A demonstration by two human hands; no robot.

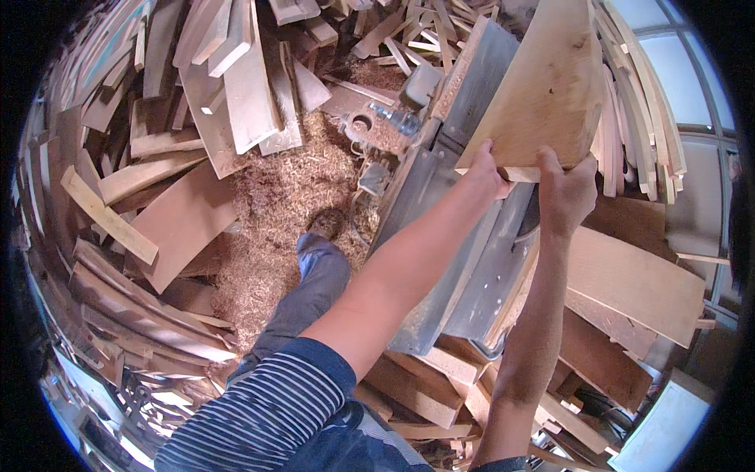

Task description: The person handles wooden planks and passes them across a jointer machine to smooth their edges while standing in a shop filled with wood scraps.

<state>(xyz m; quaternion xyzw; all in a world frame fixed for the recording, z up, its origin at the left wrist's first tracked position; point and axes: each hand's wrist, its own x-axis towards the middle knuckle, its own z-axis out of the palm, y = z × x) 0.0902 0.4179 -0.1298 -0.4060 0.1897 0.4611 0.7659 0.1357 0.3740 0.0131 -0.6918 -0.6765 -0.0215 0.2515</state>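
Observation:
A thick, wide wooden board [542,88] lies over the metal bed of a woodworking machine [472,82], which looks like a jointer. Its near end is gripped by both hands. My left hand [491,172] holds the left corner, fingers wrapped at the end face. My right hand [566,183] is closed on the right part of the same end, thumb on the top face. Beneath my forearms the near part of the machine's bed [407,189] shows. The board's far end runs out of the picture at the top.
Wood shavings [277,236] cover the floor around a shoe [325,223]. Stacked boards [253,88] stand at the left, and offcuts [413,389] lie below the machine. A plastic bottle [401,121] sits beside it. Long strips [643,118] lean at the right, above a wide plank [637,280].

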